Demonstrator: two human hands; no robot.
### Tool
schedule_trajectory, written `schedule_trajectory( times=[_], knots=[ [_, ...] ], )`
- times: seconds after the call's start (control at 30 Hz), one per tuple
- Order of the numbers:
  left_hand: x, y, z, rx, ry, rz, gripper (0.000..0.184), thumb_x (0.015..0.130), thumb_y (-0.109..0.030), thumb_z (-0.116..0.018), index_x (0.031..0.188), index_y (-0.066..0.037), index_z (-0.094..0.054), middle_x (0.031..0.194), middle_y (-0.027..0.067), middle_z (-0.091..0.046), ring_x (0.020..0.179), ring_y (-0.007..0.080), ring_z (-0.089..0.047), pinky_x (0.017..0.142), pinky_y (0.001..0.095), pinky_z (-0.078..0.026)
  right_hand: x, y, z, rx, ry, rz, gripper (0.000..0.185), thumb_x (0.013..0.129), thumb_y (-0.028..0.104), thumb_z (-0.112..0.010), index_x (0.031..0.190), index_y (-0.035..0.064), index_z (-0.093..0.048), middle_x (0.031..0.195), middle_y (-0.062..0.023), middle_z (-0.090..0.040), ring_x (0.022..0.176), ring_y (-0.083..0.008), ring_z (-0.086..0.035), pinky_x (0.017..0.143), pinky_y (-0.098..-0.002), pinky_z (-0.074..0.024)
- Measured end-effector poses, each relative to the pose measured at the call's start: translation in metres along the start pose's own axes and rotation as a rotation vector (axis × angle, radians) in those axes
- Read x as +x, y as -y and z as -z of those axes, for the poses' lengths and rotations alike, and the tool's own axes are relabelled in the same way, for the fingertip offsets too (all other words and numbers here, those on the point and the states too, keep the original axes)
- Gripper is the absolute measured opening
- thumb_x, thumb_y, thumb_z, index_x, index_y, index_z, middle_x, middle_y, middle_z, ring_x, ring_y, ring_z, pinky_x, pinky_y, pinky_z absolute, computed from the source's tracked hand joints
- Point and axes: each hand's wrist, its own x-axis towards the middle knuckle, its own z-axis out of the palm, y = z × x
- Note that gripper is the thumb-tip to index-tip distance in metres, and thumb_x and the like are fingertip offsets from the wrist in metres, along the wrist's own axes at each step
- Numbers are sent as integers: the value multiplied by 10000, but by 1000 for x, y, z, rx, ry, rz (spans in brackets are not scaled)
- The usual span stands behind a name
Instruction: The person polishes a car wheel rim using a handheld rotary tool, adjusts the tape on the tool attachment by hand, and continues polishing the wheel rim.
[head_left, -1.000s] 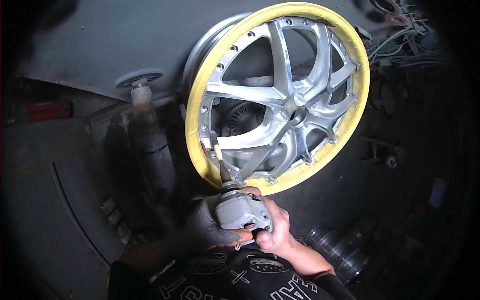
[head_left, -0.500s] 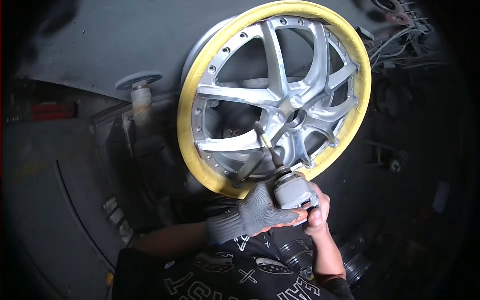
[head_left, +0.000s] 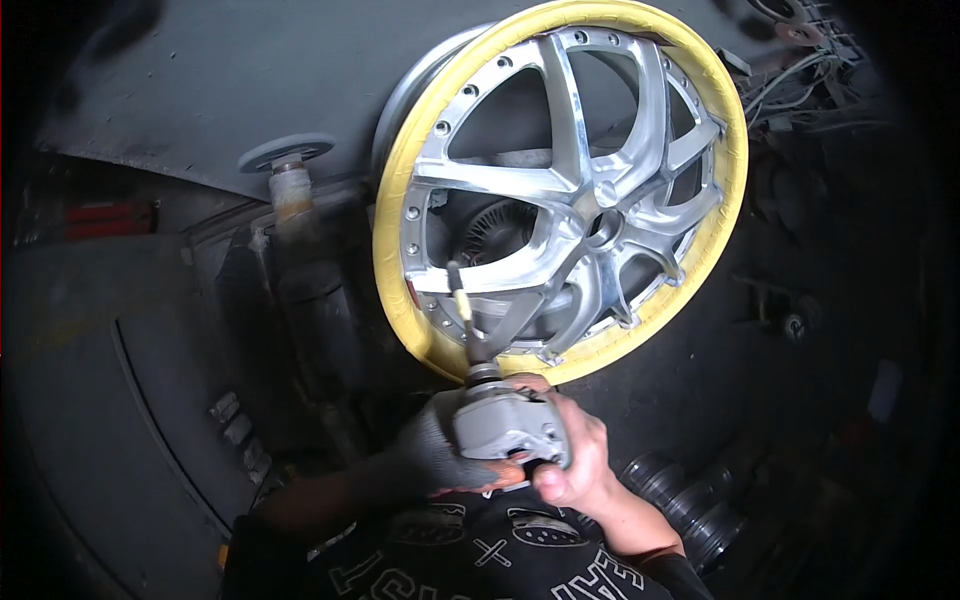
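Note:
Both hands are wrapped round a grey die grinder (head_left: 510,424), held low in front of my chest. My left hand (head_left: 432,448), in a grey glove with orange on the palm side, grips its left side. My bare right hand (head_left: 582,450) closes round the right side, thumb toward me. From the grinder a thin shaft with a pale-and-dark abrasive tip (head_left: 460,295) points up to the outer end of a lower-left spoke; whether it touches cannot be made out. The silver alloy wheel (head_left: 572,120) stands tilted, its outer lip wrapped in yellow tape (head_left: 395,235).
A round disc on a post (head_left: 290,152) stands left of the wheel. Tangled cables (head_left: 800,85) lie at the upper right. Dark wheel rims (head_left: 690,510) sit at the lower right, near my right forearm. A grey panel (head_left: 240,70) is behind.
Both hands and the grinder have moved left, its tip passing from near the hub to the spoke's outer end. The wheel sits slightly further right in view.

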Motion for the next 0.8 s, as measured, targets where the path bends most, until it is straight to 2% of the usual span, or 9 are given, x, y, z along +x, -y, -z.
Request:
schedule_trajectory(
  times=[0.1, 0.3, 0.33, 0.4, 0.43, 0.47, 0.53, 0.57, 0.8],
  knots=[
    [-16, -7, 7, 83, -42, -33, 594, 680, -45, -823, 1220, -9, -577, 1204, 85, -620, 1115, 165, -593, 952, 359, -490, 6, 13, -11, -7, 37, -32, 856, 880, 680, -492, 1181, -121, -509, 1092, -241, -652, 896, -425, -682, 806, -437, -548],
    [4, -17, -9, 176, -29, -21, 588, 711, -46, -816, 1240, -22, -559, 1015, 74, -667, 849, 104, -641, 720, 270, -531, 7, 0, 5, 102, -54, -36, 911, 871, 729, -453, 1193, -120, -531, 1044, -271, -659, 919, -387, -694, 827, -420, -545],
    [15, -12, -18, 162, -29, -159, 625, 725, -66, -827, 1277, -29, -536, 1025, 82, -656, 790, 72, -626, 654, 239, -517, 3, -7, 11, 107, -80, -30, 923, 869, 738, -445, 1190, -122, -536, 1017, -271, -665, 910, -374, -698, 820, -414, -546],
    [33, -10, -35, 7, -40, -120, 631, 718, -71, -829, 1275, -31, -537, 982, 78, -652, 717, 64, -613, 590, 227, -500, 4, -14, 28, 83, -116, -55, 932, 876, 741, -422, 1172, -134, -551, 979, -250, -679, 898, -336, -702, 810, -391, -545],
    [40, -13, -41, -112, 4, -58, 636, 724, -104, -828, 1282, -32, -531, 929, 55, -648, 696, 64, -604, 589, 232, -500, 4, -19, 36, 81, -119, -66, 936, 876, 742, -416, 1170, -136, -551, 973, -249, -679, 896, -331, -701, 812, -385, -542],
    [57, -2, -39, 56, 7, -195, 601, 741, -129, -818, 1266, -35, -540, 877, 41, -649, 646, 58, -584, 552, 221, -478, 3, -23, 44, 79, -123, -77, 940, 877, 744, -410, 1168, -138, -552, 968, -248, -679, 895, -326, -700, 813, -380, -538],
    [72, 5, -41, -14, 26, -52, 653, 739, 19, -772, 1331, -66, -508, 908, 41, -625, 654, 60, -567, 525, 222, -436, 4, -29, 57, 70, -122, -113, 943, 877, 747, -398, 1165, -137, -557, 963, -238, -680, 889, -318, -698, 817, -371, -528],
    [76, 2, -45, -70, 38, 11, 633, 743, 7, -776, 1315, -71, -516, 884, 29, -614, 615, 51, -535, 501, 219, -413, 11, -18, 57, -15, -181, -286, 1173, 712, 962, -267, 1092, -97, -600, 883, -132, -678, 835, -213, -661, 778, -340, -508],
    [79, 1, -48, -54, 45, 32, 630, 760, 9, -761, 1332, -78, -510, 879, 22, -613, 638, 50, -538, 522, 217, -421, 6, -25, 63, -13, -169, -277, 1128, 739, 936, -285, 1084, -92, -597, 873, -134, -673, 817, -211, -658, 763, -338, -506]
  ],
)
